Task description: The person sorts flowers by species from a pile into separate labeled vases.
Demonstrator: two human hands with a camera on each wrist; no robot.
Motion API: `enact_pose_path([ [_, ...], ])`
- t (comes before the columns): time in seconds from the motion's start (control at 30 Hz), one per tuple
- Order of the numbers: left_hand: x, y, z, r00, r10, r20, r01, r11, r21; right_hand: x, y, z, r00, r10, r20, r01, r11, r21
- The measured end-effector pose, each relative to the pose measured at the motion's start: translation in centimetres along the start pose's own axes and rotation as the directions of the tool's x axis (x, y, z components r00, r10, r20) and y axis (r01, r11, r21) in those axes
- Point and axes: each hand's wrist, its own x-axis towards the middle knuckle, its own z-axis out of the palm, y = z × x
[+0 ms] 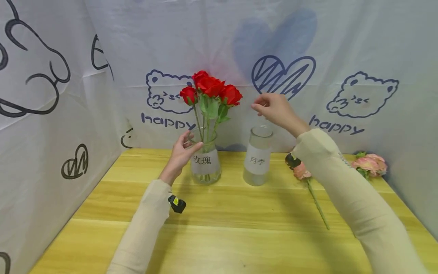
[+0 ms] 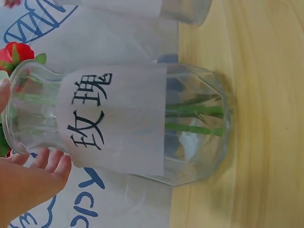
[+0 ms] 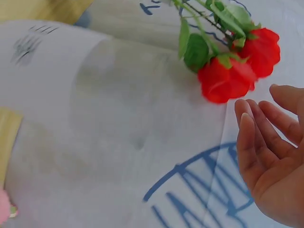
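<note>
Two hands (image 1: 181, 155) seen, two vases (image 1: 213, 177) shown, two labels (image 1: 202, 160) attached, four red roses (image 1: 211, 86) counted, at least two pink blooms (image 1: 370, 165) laid out, one table (image 1: 212, 243) shown

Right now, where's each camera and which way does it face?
Head: on the head, facing forward and down: table, red roses, left hand, right hand, sleeves.
Left wrist: on that wrist, facing the rose vase; left hand shows partly.
Right wrist: on that wrist, facing the other vase and backdrop; right hand shows.
Both wrist views share the red roses.
</note>
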Motion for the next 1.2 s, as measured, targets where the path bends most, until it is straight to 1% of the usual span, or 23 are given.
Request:
enact_pose_path([
  [0.17,-0.1,0.4,-0.4,1.0,-0.014,0.012,0.014,1.0,0.011,-1.9,2.6,-0.9,0.999,0.05,0.01,-0.05,0.999,0.004],
  [0.3,-0.2,0.7,-1.0,1.0,-0.019,0.001,0.019,1.0,-0.009,-3.5,4.4,-1.6,0.997,0.075,0.005,-0.075,0.997,0.016],
  [0.4,-0.5,0.9,-1.3,0.999,0.004,-0.046,-0.005,0.999,-0.039,-4.7,5.6,-2.2,0.994,0.106,-0.006,-0.106,0.994,0.025],
  [0.47,-0.9,1.2,-1.3,0.994,0.036,-0.105,-0.042,0.998,-0.052,-5.6,6.3,-2.6,0.991,0.133,-0.018,-0.132,0.991,0.026],
  [0.5,-1.2,1.4,-1.1,0.987,0.063,-0.145,-0.072,0.996,-0.058,-6.1,6.8,-2.8,0.989,0.142,-0.029,-0.141,0.99,0.03],
  [0.53,-1.5,1.5,-1.0,0.978,0.092,-0.188,-0.105,0.993,-0.062,-6.5,7.2,-3.0,0.988,0.15,-0.038,-0.149,0.988,0.039],
  [0.57,-1.9,1.7,-0.7,0.964,0.125,-0.234,-0.143,0.988,-0.061,-6.9,7.5,-3.1,0.986,0.161,-0.048,-0.159,0.986,0.043],
  [0.63,-2.7,1.9,0.0,0.926,0.21,-0.314,-0.237,0.97,-0.048,-7.7,8.3,-3.3,0.982,0.178,-0.063,-0.175,0.983,0.051],
  [0.67,-3.1,2.0,0.4,0.904,0.261,-0.338,-0.289,0.957,-0.034,-8.1,8.8,-3.4,0.981,0.182,-0.066,-0.178,0.982,0.058],
  [0.7,-3.5,2.1,1.0,0.883,0.315,-0.349,-0.342,0.94,-0.015,-8.4,9.2,-3.4,0.979,0.192,-0.067,-0.188,0.98,0.064],
  [0.77,-4.3,2.4,2.2,0.851,0.409,-0.33,-0.428,0.904,0.017,-9.2,9.9,-3.4,0.976,0.208,-0.063,-0.203,0.976,0.075],
  [0.8,-4.7,2.5,2.9,0.84,0.449,-0.304,-0.462,0.886,0.031,-9.6,10.3,-3.4,0.975,0.216,-0.059,-0.211,0.974,0.083],
  [0.83,-5.0,2.5,3.7,0.835,0.479,-0.271,-0.487,0.873,0.041,-10.0,10.7,-3.4,0.973,0.224,-0.055,-0.218,0.971,0.092],
  [0.9,-5.5,2.8,5.2,0.833,0.513,-0.207,-0.514,0.856,0.054,-10.8,11.4,-3.3,0.97,0.236,-0.056,-0.229,0.967,0.108],
  [0.97,-5.7,3.0,6.7,0.843,0.515,-0.156,-0.513,0.857,0.056,-11.6,12.1,-3.1,0.97,0.237,-0.055,-0.229,0.966,0.12],
  [1.07,-5.6,3.1,8.7,0.876,0.473,-0.093,-0.47,0.881,0.051,-12.6,13.0,-2.7,0.969,0.238,-0.063,-0.227,0.964,0.14],
  [1.2,-4.9,2.7,10.8,0.925,0.378,-0.027,-0.377,0.926,0.029,-13.7,14.1,-2.2,0.965,0.252,-0.074,-0.239,0.959,0.156],
])
